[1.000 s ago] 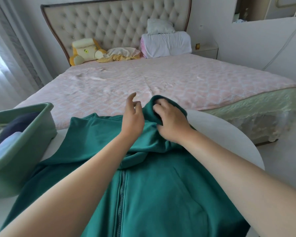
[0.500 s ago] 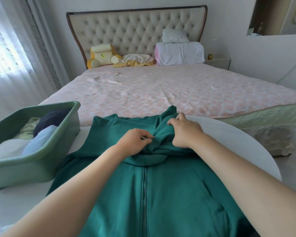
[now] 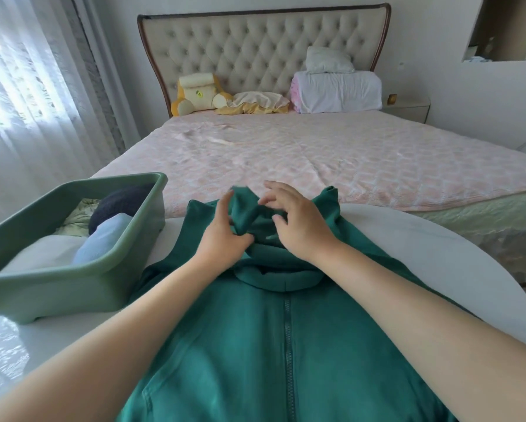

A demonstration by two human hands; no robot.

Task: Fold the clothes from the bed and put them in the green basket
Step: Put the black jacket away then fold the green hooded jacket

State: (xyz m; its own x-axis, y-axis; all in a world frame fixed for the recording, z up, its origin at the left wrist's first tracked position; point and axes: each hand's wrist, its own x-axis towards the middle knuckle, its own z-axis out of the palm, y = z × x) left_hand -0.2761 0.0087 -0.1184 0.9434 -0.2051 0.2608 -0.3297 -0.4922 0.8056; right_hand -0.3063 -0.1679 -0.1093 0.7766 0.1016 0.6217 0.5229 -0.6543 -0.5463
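Teal hoodie [image 3: 240, 345]: zip side up on the white counter [image 3: 438, 254], lower centre of frame.
Long axis: from the bottom edge up toward the bed [image 3: 316, 156], hood [image 3: 246, 211] at the far end.
Left hand [image 3: 225, 236]: fingers straight, laid against the bunched hood.
Right hand [image 3: 301, 229]: fingers spread apart, at the hood's other side.
Green basket [image 3: 73, 284]: left of frame, just beside the hoodie.
Hidden: hem cut off below; fingertips blurred.

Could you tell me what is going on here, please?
A person is working on a green zip hoodie spread front-up on a white table at the foot of the bed. The left hand and right hand are both on its bunched hood, fingers loose. It is not folded yet. The green basket beside it already holds other clothes.
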